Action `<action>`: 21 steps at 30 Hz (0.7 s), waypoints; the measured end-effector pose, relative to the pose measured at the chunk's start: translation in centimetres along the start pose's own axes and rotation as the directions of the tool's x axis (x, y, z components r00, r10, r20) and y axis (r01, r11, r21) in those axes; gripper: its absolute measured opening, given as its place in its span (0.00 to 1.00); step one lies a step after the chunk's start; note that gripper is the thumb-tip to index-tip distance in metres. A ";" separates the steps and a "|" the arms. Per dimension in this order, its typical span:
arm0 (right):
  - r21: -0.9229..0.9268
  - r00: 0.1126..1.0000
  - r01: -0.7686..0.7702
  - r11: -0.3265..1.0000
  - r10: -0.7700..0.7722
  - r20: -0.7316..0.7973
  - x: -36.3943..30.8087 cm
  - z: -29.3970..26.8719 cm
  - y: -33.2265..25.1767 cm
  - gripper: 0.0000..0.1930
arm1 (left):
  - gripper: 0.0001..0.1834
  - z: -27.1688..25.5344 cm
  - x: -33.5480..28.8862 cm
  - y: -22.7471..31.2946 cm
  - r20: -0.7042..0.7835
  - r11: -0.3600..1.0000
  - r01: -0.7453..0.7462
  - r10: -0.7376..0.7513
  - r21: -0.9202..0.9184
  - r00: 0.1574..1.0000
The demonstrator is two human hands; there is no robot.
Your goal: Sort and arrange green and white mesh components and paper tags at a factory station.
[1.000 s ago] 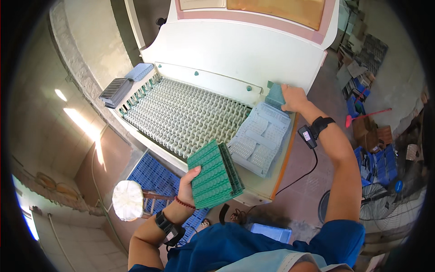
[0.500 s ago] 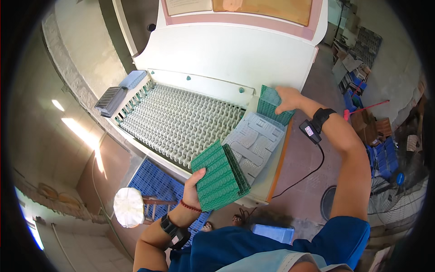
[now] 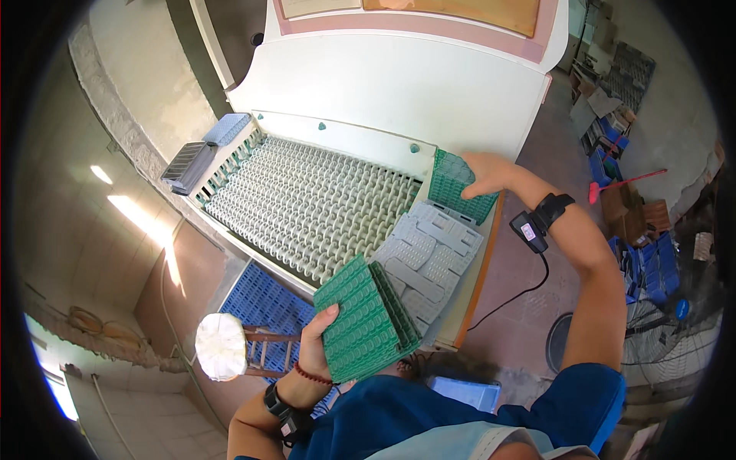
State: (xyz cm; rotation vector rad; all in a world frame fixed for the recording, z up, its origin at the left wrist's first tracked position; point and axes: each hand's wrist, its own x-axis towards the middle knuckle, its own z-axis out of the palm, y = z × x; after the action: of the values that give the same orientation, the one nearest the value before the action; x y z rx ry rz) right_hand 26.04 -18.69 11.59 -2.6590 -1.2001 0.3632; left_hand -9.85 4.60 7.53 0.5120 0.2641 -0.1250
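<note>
My left hand (image 3: 315, 339) is closed on the near-left edge of a stack of green textured plastic panels (image 3: 360, 318), its thumb on top. The stack is tilted at the bench's front edge. At the bench's far right corner, my right hand (image 3: 491, 175) grips the upper right part of another green panel (image 3: 452, 184). Its thumb lies across the panel's face, while the other fingertips are partly hidden. Between the two hands, a light grey moulded panel (image 3: 433, 249) lies on the bench. Left of it is a bed of white rounded loops (image 3: 314, 199) in close rows.
A white backboard (image 3: 399, 92) rises behind the bed. Blue-grey blocks (image 3: 228, 129) and a dark ribbed box (image 3: 188, 165) sit at its left end. Below stand a blue slatted pallet (image 3: 264, 303) and a stool with a white cover (image 3: 221, 346). A cable (image 3: 514, 295) hangs from my right wrist.
My right hand has shifted the green panel slightly left and nearer, into line with the bench corner. The stack in my left hand has come slightly down and closer to my body.
</note>
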 end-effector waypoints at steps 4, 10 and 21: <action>-0.215 0.995 -0.051 0.975 0.031 -0.094 -0.4 1.6 -1.4 0.32 | 0.30 1.1 0.7 0.0 0.014 0.999 0.050 -0.050 -0.016 0.999; 0.246 1.000 0.010 0.969 -0.013 0.010 0.8 -1.5 1.3 0.30 | 0.30 -0.8 -0.2 -0.3 0.051 0.997 0.080 -0.079 -0.012 0.996; 0.180 0.963 -0.268 0.947 0.262 0.055 2.2 1.0 6.2 0.27 | 0.29 -1.3 -0.9 -0.2 0.019 0.996 0.085 -0.085 -0.002 0.996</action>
State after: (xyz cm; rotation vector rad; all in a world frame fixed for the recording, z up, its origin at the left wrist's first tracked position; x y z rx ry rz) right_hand 31.50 -20.98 8.56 -2.6593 -0.7706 0.5319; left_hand -11.06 5.06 6.63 0.4966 0.2676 -0.2117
